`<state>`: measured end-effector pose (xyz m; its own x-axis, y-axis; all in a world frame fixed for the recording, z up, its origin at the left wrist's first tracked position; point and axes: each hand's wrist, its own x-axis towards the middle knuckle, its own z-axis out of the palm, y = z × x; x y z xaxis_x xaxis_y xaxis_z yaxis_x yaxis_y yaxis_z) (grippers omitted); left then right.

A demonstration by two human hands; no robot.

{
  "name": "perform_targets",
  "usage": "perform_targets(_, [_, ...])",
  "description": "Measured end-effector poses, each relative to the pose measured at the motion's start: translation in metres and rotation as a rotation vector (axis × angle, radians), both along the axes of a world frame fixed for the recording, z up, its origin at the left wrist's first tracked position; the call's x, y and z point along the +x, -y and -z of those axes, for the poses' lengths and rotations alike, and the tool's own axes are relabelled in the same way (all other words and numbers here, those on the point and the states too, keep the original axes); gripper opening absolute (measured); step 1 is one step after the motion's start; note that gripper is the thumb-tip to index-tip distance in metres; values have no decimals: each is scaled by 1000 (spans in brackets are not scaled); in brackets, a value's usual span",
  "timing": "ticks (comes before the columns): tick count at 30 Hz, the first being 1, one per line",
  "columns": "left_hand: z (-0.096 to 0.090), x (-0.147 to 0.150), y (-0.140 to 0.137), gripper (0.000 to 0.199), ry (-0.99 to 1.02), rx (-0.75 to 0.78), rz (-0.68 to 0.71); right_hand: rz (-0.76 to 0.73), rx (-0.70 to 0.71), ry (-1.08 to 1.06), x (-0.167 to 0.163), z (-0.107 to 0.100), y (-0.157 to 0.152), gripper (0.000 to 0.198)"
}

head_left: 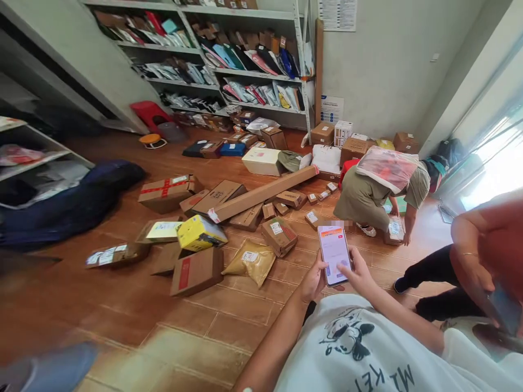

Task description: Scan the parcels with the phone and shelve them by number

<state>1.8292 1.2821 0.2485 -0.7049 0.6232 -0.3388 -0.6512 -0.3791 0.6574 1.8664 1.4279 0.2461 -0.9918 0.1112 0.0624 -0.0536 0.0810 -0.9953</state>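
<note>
A smartphone (335, 253) with a lit, mostly white screen and an orange banner is upright in front of my chest. My left hand (314, 279) grips its left edge, the thumb bent over the lower part of the screen. On the other side my right hand (360, 272) supports the phone, with its thumb lying on the screen near the bottom. The fingers behind the phone are hidden. Beyond it, a small parcel box (314, 219) and a tan padded mailer (250, 260) with a white label lie on the floor.
Many cartons cover the tiled floor (237, 321), including a long carton (265, 193) and a yellow box (201, 233). Shelves (261, 73) full of parcels line the wall. One person (382, 179) bends over a box (395, 230); another (490, 256) stands close on my right.
</note>
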Motion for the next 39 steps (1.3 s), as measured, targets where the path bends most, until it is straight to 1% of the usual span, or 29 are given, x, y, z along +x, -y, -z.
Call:
perform_targets(1, [-1,-6,4,84,-7,-12,-5,-28,-85,40,-13,-3,2,43])
perform_targets(2, [-1,-11,8,83,-20,-27,-7,-32,-145,74,-27,-5,6,41])
perform_targets(3, [-1,-16,12,82,-36,-44,-10,-16,-177,98,-39,-7,10,42])
perform_targets(4, [-1,-20,15,82,-45,-61,-12,14,-184,111,-50,-7,15,44])
perform_targets(6, [1,-30,20,81,-58,-86,-6,84,-142,128,-69,-6,25,49])
perform_targets(8, [2,-43,25,80,-69,-86,9,145,-93,129,-84,-4,34,50])
perform_targets(9, [3,-51,28,80,-75,-83,20,164,-92,127,-90,-2,38,50])
perform_targets(13, [2,-87,44,81,-70,-75,80,161,-208,86,-113,5,51,51])
perform_targets(16, [-1,-117,62,80,-54,-46,82,162,-222,12,-127,11,66,58])
perform_targets(20, [-9,-154,89,80,-33,-70,95,245,-164,-93,-133,17,97,63])
perform_targets(22, [-14,-170,103,83,-33,-86,109,273,-66,-180,-132,19,113,63])
perform_targets(24, [-17,-185,114,85,-44,-65,123,277,66,-263,-131,19,126,64])
perform_targets(26, [-19,-196,123,84,-54,-11,148,270,176,-312,-131,20,135,64])
perform_targets(28, [-20,-206,128,82,-50,63,187,277,238,-343,-130,22,142,61])
perform_targets(30, [-20,-213,132,83,-41,130,224,306,261,-363,-128,24,147,58])
perform_targets(32, [-21,-219,134,84,-41,163,242,353,260,-371,-125,26,152,55])
perform_targets(39, [-31,-231,140,92,-77,140,291,553,180,-281,-111,33,167,47])
